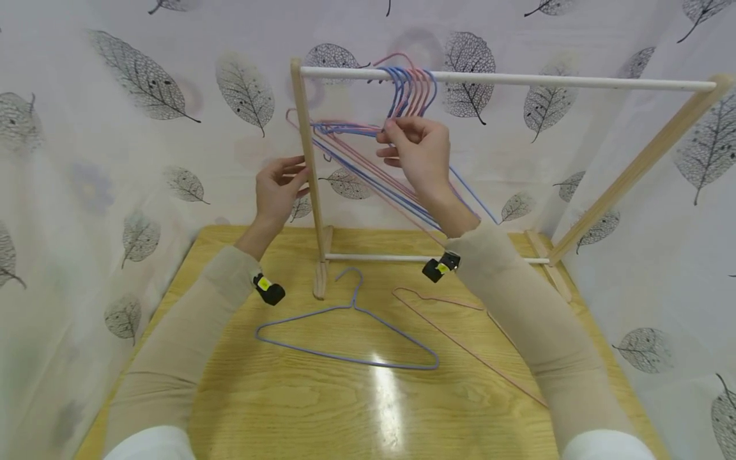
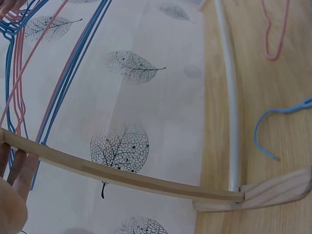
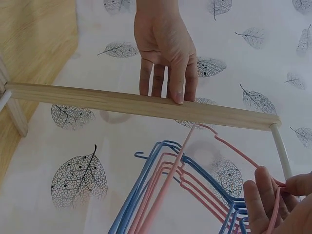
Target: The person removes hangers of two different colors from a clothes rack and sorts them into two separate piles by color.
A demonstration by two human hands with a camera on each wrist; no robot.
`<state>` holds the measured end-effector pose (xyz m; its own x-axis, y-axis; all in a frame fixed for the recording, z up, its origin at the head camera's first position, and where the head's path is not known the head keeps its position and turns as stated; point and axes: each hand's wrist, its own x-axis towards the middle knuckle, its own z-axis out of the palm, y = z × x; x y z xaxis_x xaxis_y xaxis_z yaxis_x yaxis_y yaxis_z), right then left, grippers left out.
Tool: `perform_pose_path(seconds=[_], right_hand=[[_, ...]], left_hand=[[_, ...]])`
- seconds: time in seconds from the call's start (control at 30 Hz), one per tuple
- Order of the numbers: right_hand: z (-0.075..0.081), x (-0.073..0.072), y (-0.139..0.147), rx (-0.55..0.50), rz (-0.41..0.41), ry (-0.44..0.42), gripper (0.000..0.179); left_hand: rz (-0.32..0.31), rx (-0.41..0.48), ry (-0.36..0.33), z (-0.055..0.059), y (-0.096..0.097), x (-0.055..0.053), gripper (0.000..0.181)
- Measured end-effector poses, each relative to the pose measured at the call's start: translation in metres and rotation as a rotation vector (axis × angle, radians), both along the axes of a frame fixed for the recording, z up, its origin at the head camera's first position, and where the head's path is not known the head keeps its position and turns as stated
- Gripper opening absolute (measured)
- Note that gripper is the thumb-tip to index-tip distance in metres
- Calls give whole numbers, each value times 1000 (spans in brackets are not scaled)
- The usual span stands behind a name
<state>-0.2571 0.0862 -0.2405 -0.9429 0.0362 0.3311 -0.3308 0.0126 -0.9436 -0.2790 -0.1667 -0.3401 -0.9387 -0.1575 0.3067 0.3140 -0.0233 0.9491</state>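
Note:
My left hand (image 1: 280, 188) grips the left wooden post (image 1: 315, 198) of a small clothes rack partway up, thumb on one side and fingers on the other. Up by the top white rail (image 1: 546, 80), my right hand (image 1: 422, 150) pinches a pink hanger (image 3: 237, 150) near its neck. That hanger's hook rises above the rail in the head view. Several blue and pink hangers (image 3: 175, 155) hang bunched together from the rail beside it, their left ends reaching close to the post. The right hand hides part of the bunch in the head view.
On the wooden table (image 1: 276, 415) lie a blue hanger (image 1: 353, 301) in front of the rack and a loose pink hanger (image 1: 471, 351), partly under my right forearm. A lower white bar (image 1: 379, 257) joins the rack's feet. Leaf-patterned cloth (image 1: 241, 89) hangs behind.

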Motion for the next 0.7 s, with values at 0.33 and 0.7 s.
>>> perform_pose_path(seconds=[0.33,0.7], right_hand=[[-15,22,24,3,14,53,25],[-33,56,61,-59,33,44,28]], left_hand=[[-14,7,3,0,0,1,29],[-6,21,-3,-2,-1,-1,27]])
